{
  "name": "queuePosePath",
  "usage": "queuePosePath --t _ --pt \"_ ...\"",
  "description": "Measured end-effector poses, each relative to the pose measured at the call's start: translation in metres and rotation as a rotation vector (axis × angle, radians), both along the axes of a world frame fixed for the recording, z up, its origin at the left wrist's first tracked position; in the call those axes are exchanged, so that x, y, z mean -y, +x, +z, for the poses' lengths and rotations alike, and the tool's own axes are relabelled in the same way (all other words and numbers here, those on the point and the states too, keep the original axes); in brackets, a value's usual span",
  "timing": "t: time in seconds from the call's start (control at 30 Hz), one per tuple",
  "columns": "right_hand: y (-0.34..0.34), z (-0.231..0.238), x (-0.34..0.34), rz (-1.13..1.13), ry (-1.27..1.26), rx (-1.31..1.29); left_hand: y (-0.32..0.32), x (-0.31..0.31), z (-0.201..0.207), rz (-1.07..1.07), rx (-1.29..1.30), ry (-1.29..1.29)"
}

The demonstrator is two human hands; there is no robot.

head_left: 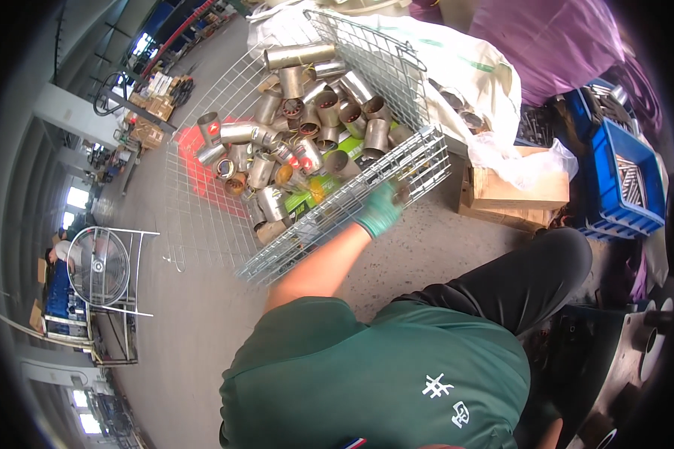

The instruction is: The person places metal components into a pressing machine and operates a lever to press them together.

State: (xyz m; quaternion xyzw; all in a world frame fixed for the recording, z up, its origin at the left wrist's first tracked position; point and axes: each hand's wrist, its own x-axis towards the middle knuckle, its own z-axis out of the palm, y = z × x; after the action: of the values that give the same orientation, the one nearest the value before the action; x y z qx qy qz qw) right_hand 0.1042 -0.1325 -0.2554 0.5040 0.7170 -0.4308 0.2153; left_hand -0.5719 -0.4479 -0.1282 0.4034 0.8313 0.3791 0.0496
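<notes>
My left hand [382, 209], in a green glove, is at the folded-down front panel [329, 213] of a wire mesh cage. Its fingers are blurred, with a dark brownish patch beside them. I cannot make out whether they grip the wire or hold something. Behind the panel, the cage holds a heap of metal cylinders [299, 55], many with open ends and some with red or green labels. Green and red printed sheets lie among them. Of my right arm only a bit of skin shows at the lower right edge; the right hand is out of sight.
Right of the cage stand a cardboard box [520, 191] with a clear plastic bag on it and blue crates [629, 176] of metal rods. White and purple sacks [547, 45] rise behind. A large fan [97, 266] on a metal frame stands left. Metal parts lie lower right.
</notes>
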Motion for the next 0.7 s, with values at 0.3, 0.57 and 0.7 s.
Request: queuePosePath --t 0.3,0.57,0.7 --pt "-0.069 -0.015 -0.001 0.021 -0.043 -0.063 -0.181 0.180 0.061 0.562 -0.197 -0.679" --pt "-0.087 -0.019 0.005 -0.014 -0.057 -0.052 -0.208 0.265 0.025 0.673 0.009 -1.191" --pt "-0.090 -0.019 0.005 -0.026 -0.054 -0.040 -0.207 0.254 0.030 0.645 0.018 -1.288"
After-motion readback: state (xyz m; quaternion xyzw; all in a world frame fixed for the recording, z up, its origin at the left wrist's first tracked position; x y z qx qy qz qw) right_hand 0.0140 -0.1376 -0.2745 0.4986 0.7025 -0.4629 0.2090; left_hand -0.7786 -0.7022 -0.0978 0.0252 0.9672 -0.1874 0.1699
